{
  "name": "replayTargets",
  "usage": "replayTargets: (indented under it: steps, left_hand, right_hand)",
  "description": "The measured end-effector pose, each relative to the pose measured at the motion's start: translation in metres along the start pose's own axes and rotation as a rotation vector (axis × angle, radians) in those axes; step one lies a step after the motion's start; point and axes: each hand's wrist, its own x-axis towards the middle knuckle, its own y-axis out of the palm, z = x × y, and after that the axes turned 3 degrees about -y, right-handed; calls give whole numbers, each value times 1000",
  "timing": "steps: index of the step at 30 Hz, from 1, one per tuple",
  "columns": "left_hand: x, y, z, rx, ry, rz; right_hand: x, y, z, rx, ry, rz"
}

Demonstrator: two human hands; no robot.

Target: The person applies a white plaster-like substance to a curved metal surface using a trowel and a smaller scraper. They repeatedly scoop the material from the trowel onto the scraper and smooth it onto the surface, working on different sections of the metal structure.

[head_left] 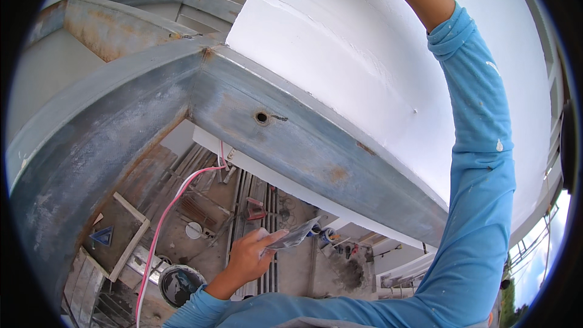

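My left hand (248,260) is low in the view, closed around a broad, flat putty knife (296,235). Its grey blade looks smeared and points up to the right; its handle is mostly covered by my fingers. My right arm (480,109), in a blue sleeve spotted with white, reaches up along the white wall (358,54). Beyond the bare forearm, the right hand is cut off by the top edge. Ridges of white coating run across the wall's surface near its left edge.
A rust-stained steel beam (291,121) runs below the wall and joins another beam (103,121) at left. A pink and white cable (159,231) hangs down beside them. Far below are a bucket (181,284), a wooden frame (129,237) and long metal bars (264,200).
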Motion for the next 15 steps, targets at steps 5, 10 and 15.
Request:
replayTargets:
  steps: [5, 10, 15]
  left_hand:
    - [0, 18, 1, 9, -14, 39]
    - [8, 31, -3, 5, 0, 66]
    - [20, 44, -10, -48, 42, 73]
  right_hand:
    - [-40, -14, 6, -52, 47, 58]
    - [-101, -16, -1, -49, 116, 127]
    - [-175, -29, -5, -53, 135, 158]
